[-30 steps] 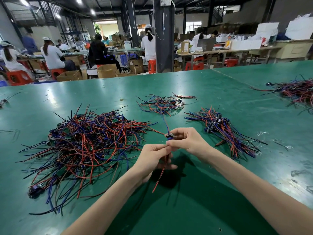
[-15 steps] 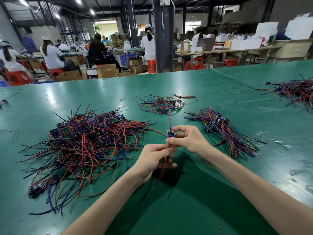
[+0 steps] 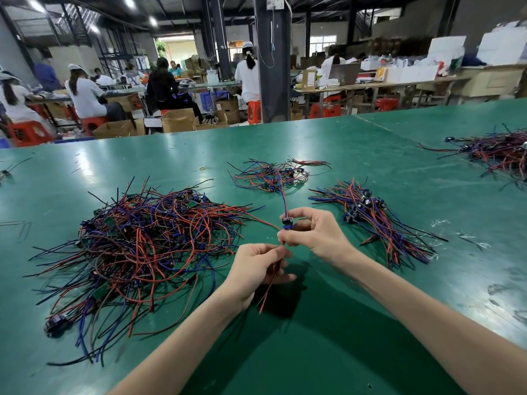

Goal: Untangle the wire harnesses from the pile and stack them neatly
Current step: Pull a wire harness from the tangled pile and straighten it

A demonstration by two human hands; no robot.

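Harness [image 3: 287,223]: in hand at centre of frame, held just above the green worktop [image 3: 356,323]. Its small blue component is pinched between thumb and forefinger of the right hand [image 3: 316,236]. The other fingers [image 3: 291,239] of that hand are curled in around the wires just below the component. The left hand [image 3: 256,270] is directly beneath, touching the right. Its fingertips pinch the red leads, whose free ends hang past the palm toward lower centre. A blue and a red lead run up-frame from the component into the small cluster [image 3: 271,175]. One red wire runs from the hands leftward to the edge of the pile [image 3: 142,246].

Pile: left of centre, a large loose tangle of red, blue and black wires. Small green boards and dark components are mixed in, and strands stray out on all sides.

Stack [image 3: 379,223]: right of the hands, near the right wrist. The wires lie roughly parallel, with components grouped at the upper end and the ends fanning toward lower right.

Small cluster: up-frame of the hands, between pile and stack, loosely looped.

Far heap [image 3: 496,149]: right edge of frame, well apart from the rest.

Top of frame: people seated at benches, with red stools [image 3: 28,132], cardboard boxes [image 3: 176,119] and a dark pillar [image 3: 271,67].
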